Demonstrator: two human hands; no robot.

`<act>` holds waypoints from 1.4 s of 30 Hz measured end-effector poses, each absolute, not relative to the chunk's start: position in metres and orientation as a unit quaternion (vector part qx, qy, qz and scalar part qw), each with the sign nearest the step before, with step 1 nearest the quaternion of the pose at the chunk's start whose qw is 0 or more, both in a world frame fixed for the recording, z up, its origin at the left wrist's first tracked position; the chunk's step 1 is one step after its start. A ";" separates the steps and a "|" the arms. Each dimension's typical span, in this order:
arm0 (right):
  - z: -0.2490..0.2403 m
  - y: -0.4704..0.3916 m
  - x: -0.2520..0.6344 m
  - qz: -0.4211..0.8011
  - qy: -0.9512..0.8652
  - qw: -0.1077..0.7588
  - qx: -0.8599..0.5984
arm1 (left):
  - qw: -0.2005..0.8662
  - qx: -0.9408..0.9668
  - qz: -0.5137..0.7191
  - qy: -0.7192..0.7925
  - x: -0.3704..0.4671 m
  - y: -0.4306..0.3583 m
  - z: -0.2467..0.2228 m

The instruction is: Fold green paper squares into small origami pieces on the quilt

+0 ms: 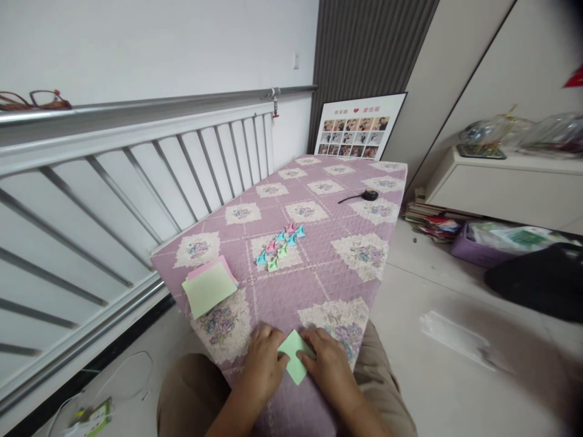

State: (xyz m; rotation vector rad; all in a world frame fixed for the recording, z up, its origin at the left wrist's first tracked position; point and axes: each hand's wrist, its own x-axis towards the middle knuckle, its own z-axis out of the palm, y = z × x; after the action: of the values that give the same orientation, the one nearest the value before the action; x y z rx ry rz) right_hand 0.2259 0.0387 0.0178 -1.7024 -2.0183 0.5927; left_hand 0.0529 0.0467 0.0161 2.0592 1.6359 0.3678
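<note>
- Head view: green paper (294,359) lies at the near end of the desk (277,297), btwn both hands, at abt thumb level.
- Paper's a diamond: one corner points away from the person, one back toward the body, the other two out to the sides. Longer axis seems to run near-to-far, btwn the hands, not across them.
- L hand (264,359): at paper's left corner, fingers curled, only slightly open, thumb on the left edge.
- R hand (327,358): at right corner, fingers bent, thumb reaching in onto the sheet. Both have hold of the paper; can't tell if any fingers go underneath.
- Neither hand's clearly nearer; R thumb sits a bit further in. Near corner's uncovered, far corner too.
- Folded paper pieces (282,250), pink/blue/green, sit beyond the hands, slightly left, well apart.
- Paper stack (209,290): fwd-left, nearer L hand.
- Tape measure (370,195): far right end, well clear of R hand.
</note>
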 end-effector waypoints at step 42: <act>0.004 0.036 0.239 0.049 -0.870 0.179 -0.457 | 0.186 0.848 0.119 0.482 0.037 0.049 0.009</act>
State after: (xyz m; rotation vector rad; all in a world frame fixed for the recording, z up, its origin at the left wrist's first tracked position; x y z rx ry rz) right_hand 0.2388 0.0362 0.0039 -1.2922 -2.4585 0.1378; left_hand 0.0368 0.0485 0.0089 2.3869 1.3578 0.3355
